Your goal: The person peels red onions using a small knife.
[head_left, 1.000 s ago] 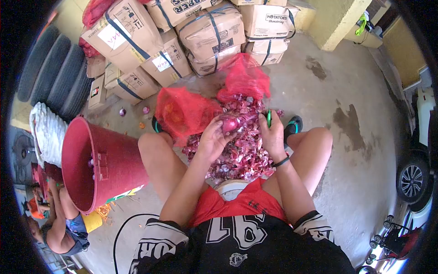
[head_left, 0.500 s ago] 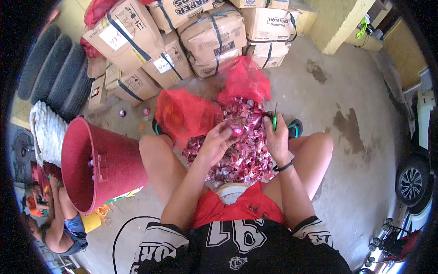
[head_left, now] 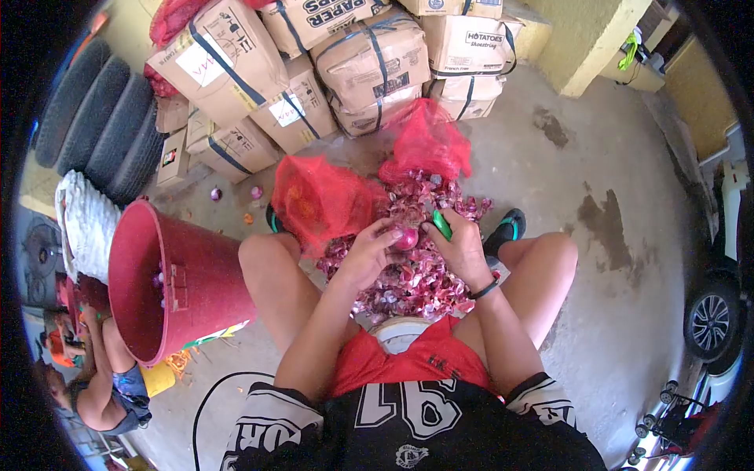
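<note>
A red onion (head_left: 406, 239) sits in the fingers of my left hand (head_left: 367, 253), above a heap of loose onion skins (head_left: 408, 282) between my legs. My right hand (head_left: 463, 250) is closed around a small knife with a green handle (head_left: 441, 225), close to the onion's right side. The knife's short blade points up and away from me. Beyond my hands lie two red mesh bags, one at the left (head_left: 322, 200) and one farther back (head_left: 428, 140). Skins spill out toward the rear bag.
At my left stands a tall red bucket (head_left: 208, 275) with a few onions inside. Strapped cardboard boxes (head_left: 373, 63) are stacked ahead, beside several tires (head_left: 98, 118). Two onions (head_left: 257, 191) lie on the floor. Another person (head_left: 110, 377) sits at the far left; a car wheel (head_left: 711, 322) is at right.
My right hand has moved left, nearer the onion, and the knife has turned from upright to slanting left. My left hand still holds the onion, now slightly lower.
</note>
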`<state>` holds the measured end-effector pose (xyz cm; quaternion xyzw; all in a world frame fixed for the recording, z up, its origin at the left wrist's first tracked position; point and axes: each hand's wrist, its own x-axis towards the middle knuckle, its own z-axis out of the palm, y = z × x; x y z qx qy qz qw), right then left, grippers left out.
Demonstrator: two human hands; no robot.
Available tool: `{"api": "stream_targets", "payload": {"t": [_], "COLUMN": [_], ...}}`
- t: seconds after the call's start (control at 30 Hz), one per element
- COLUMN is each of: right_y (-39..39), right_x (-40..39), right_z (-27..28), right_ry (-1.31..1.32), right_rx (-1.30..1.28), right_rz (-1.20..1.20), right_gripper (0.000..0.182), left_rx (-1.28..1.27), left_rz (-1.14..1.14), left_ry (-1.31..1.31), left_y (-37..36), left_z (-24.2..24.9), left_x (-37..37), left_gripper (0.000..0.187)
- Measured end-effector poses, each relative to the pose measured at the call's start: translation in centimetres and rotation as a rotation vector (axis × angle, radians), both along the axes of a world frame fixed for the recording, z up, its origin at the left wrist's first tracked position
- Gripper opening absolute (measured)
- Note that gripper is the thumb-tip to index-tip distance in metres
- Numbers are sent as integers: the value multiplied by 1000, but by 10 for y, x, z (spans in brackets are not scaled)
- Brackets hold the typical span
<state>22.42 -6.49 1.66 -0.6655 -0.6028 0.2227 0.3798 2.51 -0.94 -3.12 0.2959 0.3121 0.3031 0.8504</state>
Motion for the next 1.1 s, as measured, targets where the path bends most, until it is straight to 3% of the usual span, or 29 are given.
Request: {"api": "stream_targets", "payload": {"t": [0.23, 0.33, 0.37, 0.57, 0.87, 0.97, 1.1], "right_y": [5, -3, -9, -27, -18, -18, -19], "right_x": [1, -6, -8, -17, -27, -26, -28], "right_z": [-10, 5, 9, -23, -3, -4, -16], "right_ry": [-207, -167, -107, 135, 315, 314, 258], "right_rx": [34, 119, 119, 47, -117, -75, 24], "right_rz": [-111, -130, -68, 203, 196, 207, 188], "right_gripper": [24, 34, 45, 49, 54, 51, 43], "left_rx": [-125, -53, -25, 126, 423, 371, 32], "left_rz": [-118, -7, 49, 224, 120, 139, 42], "left_ry": [-150, -109, -89, 5, 233, 111, -72], "left_y": [3, 5, 4, 9, 9, 9, 10], "left_z": [2, 14, 20, 23, 15, 6, 14], "left_x": [-6, -5, -5, 0, -3, -5, -14], "left_gripper": [42, 45, 47, 51, 48, 41, 32]}}
